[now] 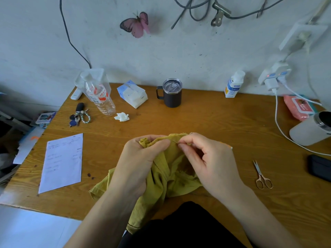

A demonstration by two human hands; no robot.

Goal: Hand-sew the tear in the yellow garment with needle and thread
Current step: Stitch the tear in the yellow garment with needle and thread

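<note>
L hand (141,158) grips the bunched yellow garment (170,178), which lies on the table (206,119) & drapes off its near edge, prob. to keep the torn bit taut, while R hand (206,158) pinches the needle (175,141) at the top fold; scissors (262,176) lie off to the R, handy for thread

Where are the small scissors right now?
In the head view, the scissors lie on the wooden table on the person's right side, between the right hand and a dark flat object at the edge.

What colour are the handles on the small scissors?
The scissors have rose-gold handles; the head view shows them best.
</note>
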